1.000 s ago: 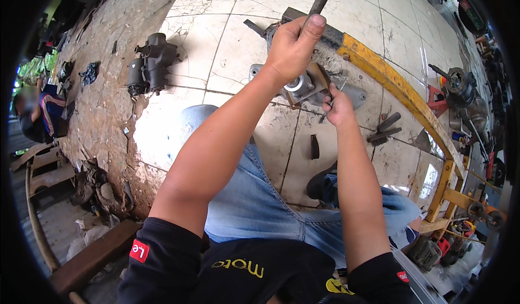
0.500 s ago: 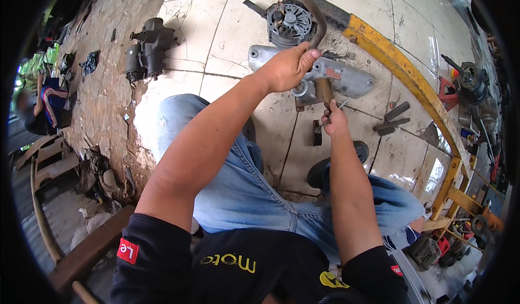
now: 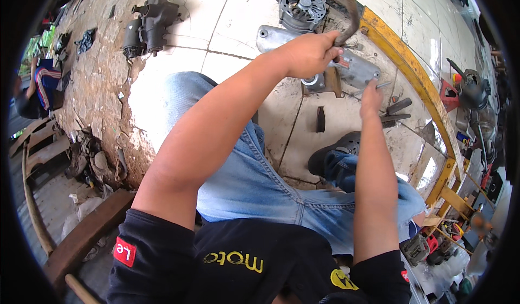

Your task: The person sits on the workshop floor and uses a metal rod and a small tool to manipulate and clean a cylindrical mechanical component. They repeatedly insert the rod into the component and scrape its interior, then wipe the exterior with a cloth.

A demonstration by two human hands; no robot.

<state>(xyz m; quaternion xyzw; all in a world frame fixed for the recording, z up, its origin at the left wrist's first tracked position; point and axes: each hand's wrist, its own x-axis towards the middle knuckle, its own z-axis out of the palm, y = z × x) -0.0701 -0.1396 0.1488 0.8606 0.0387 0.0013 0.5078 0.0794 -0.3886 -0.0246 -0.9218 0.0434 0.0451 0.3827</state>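
Observation:
My left hand [image 3: 314, 55] is closed around the lower end of a bent, dark metal bar [image 3: 352, 11]. Beneath that hand lies a silver cast-metal cover [image 3: 357, 71], long and rounded, partly hidden by my hand and forearm. A rusty metal bracket [image 3: 335, 82] shows at the cover's near side, beside a round metal fitting [image 3: 312, 81]. My right hand [image 3: 371, 101] is closed on a thin metal rod [image 3: 383, 85] near the cover's right end; most of the rod is hidden in the fingers. A curved dark metal piece [image 3: 320, 120] rests on the tiles between my forearms.
An alternator [image 3: 303, 6] sits beyond the cover. A yellow metal frame [image 3: 411, 60] curves along the right. Dark metal pieces [image 3: 398, 109] lie by my right hand. A dark cast part [image 3: 151, 25] stands at the left. Someone [image 3: 43, 87] sits at the far left.
Both hands have shifted right. My right hand has left the bracket and moved up beside the cover's right end, still holding the rod; the bar has moved right with my left hand.

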